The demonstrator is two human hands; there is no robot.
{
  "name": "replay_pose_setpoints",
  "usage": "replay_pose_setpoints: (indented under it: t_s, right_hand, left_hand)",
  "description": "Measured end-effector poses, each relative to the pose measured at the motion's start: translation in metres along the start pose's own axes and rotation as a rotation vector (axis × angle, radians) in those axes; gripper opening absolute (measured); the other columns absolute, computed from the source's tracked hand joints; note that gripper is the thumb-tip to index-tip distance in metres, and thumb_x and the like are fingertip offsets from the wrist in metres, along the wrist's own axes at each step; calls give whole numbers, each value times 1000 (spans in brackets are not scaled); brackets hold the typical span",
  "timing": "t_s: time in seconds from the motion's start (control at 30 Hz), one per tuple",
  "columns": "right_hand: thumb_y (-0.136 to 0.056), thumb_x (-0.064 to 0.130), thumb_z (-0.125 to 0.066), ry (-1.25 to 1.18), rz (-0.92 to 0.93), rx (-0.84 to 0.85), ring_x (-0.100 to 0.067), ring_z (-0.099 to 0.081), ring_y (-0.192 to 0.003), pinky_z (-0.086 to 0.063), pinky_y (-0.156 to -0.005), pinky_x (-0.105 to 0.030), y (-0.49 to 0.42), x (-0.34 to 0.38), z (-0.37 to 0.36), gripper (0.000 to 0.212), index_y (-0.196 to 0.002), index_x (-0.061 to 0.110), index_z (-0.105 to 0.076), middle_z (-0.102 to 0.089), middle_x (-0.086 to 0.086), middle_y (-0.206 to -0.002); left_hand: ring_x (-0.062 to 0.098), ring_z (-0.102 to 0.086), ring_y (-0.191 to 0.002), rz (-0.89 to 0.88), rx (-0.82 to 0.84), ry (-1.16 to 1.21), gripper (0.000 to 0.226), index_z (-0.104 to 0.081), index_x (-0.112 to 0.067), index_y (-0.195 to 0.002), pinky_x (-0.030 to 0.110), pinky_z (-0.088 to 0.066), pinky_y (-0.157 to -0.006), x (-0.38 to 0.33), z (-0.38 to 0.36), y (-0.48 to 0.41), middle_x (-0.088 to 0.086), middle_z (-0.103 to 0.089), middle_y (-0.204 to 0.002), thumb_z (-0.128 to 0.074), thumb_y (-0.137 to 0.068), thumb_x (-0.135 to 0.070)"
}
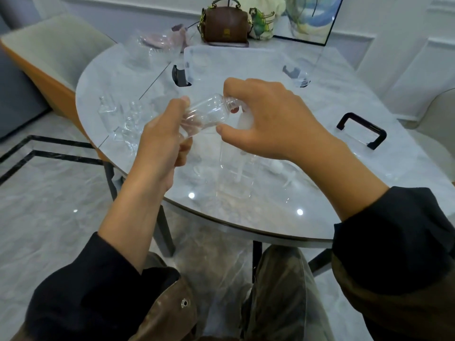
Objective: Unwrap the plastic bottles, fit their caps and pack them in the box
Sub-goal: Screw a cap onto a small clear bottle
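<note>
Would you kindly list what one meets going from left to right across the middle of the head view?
Small clear bottles standing on the table → left hand → clear bottle held between both hands → right hand → black handle.

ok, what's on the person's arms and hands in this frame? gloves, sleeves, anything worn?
No gloves: the left hand and the right hand are bare, with no rings or watch visible. Both forearms are uncovered. Black sleeves are pushed up toward the elbows, under a brown outer garment with a metal snap.

Bare table (283,210) near edge, loose bottles (123,119) crowding left, clear box (246,60) behind (black-latched), handbag (225,25) beyond
</note>
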State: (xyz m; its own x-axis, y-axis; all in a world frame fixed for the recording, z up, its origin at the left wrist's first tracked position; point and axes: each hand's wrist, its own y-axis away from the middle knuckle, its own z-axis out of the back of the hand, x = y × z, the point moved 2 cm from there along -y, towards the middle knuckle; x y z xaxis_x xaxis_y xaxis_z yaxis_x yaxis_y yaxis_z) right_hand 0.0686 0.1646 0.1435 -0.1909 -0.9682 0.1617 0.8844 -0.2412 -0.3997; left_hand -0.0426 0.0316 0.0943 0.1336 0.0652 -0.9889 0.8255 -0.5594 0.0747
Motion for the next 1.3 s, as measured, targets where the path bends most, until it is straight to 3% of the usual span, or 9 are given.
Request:
replay_pose_setpoints:
  t_s: [0.17,0.23,0.3,0.47,0.6,0.73,1.03,1.23,1.3]
  right_hand:
    - [-88,56,-60,-19,24,62,-18,-58,-83,-53,-70,-41,-6,-4,11,28,-99,32,-50,-57,14,-87]
    - [-88,54,-61,-55,24,52,-17,-58,-83,-55,-72,-44,-6,-4,9,28,-100,30,-53,-57,15,-87]
    - [-87,51,-61,-91,30,22,-17,-56,-81,-54,-72,-45,-6,-4,4,29,-102,27,-54,-54,16,-84]
    - [-84,54,-58,-119,22,14,-20,-56,-83,-54,-74,-44,0,-3,-11,30,-99,28,-52,-58,4,-91]
    - [-85,54,-58,-142,30,34,-22,-57,-85,-54,-76,-47,1,-4,-11,32,-101,27,-52,-59,3,-93]
    - [-87,52,-61,-126,28,26,-23,-55,-86,-51,-73,-41,2,-3,-7,34,-108,26,-51,-56,3,-93]
    - [-90,48,-65,-81,66,102,-20,-56,-85,-55,-76,-45,-7,-5,12,32,-108,24,-54,-47,22,-81]
    - [-89,45,-62,-73,58,26,-22,-55,-83,-48,-68,-37,-3,-3,-5,23,-97,31,-46,-55,9,-87]
    - [-89,45,-61,-89,47,39,-23,-56,-84,-51,-71,-39,-1,-4,-8,21,-96,32,-46,-59,6,-92]
  left_hand:
    - [7,-35,-46,-36,-2,-48,40,-65,-30,-64,26,-28,-50,-8,2,-1,-9,-49,-59,-58,-99,-48]
    - [9,-35,-48,-28,1,-43,44,-68,-30,-59,26,-27,-50,-7,3,-2,-4,-49,-66,-58,-98,-49]
    - [10,-32,-48,-8,13,-23,49,-70,-31,-55,26,-25,-49,-5,3,-2,-1,-48,-68,-58,-98,-49]
    - [9,-31,-47,14,0,5,34,-57,-25,-71,26,-22,-48,10,5,-6,-5,-46,-66,-59,-98,-45]
    - [10,-30,-49,-15,0,0,35,-60,-29,-67,27,-22,-48,11,6,-6,-3,-43,-68,-59,-97,-46]
    - [10,-32,-48,-2,-5,21,32,-58,-25,-75,28,-21,-50,8,5,-3,-5,-45,-65,-59,-99,-46]
    - [9,-32,-49,-45,10,-31,32,-61,-25,-78,26,-26,-48,-5,8,-3,-4,-46,-64,-57,-99,-49]
    - [10,-31,-51,-15,-1,6,36,-64,-29,-68,28,-22,-50,6,9,-5,-3,-46,-69,-59,-99,-48]
    - [10,-32,-50,-9,-13,6,33,-58,-25,-75,28,-22,-50,10,8,-5,-3,-45,-70,-60,-98,-48]
